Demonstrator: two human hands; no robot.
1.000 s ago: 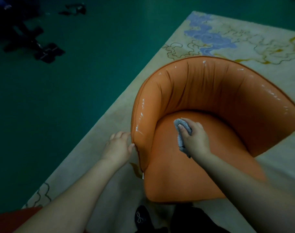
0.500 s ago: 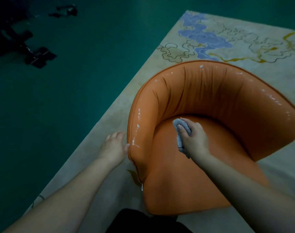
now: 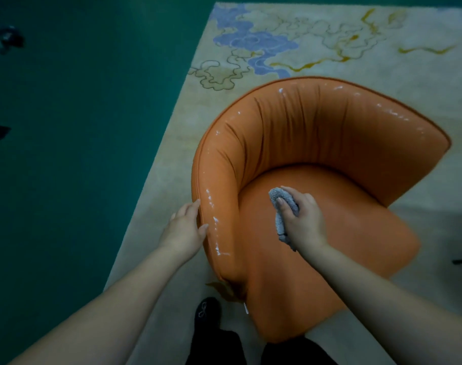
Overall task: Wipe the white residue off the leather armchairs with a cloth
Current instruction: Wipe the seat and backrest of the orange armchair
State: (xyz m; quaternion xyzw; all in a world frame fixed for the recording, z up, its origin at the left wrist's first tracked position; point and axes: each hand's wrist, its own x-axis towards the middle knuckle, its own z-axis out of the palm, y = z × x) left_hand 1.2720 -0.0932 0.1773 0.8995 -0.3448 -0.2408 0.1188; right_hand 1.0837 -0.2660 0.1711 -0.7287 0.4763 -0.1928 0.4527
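Now poised to wipe: cloth (image 3: 284, 206) in right hand (image 3: 303, 222), white residue (image 3: 214, 222) off to its left on the near arm of the armchair (image 3: 330, 143).

Clenched round the bunched grey cloth, above the seat near its back crease, whether touching the leather not clear. Left hand (image 3: 185, 227) flat and relaxed against the outer face of the chair's left arm, thumb at the rim, holding nothing, likely steadying. Streaks running lengthwise down that padded rim, from beside the left thumb toward the front corner, and on round the top edge of the backrest to the far right. Nearest patch just leftward and slightly upward of the cloth hand, so probably a short sweep across, then along the rim. No containers in sight; only a patterned rug (image 3: 356, 35) under the chair and dark teal floor (image 3: 80, 127) beyond.
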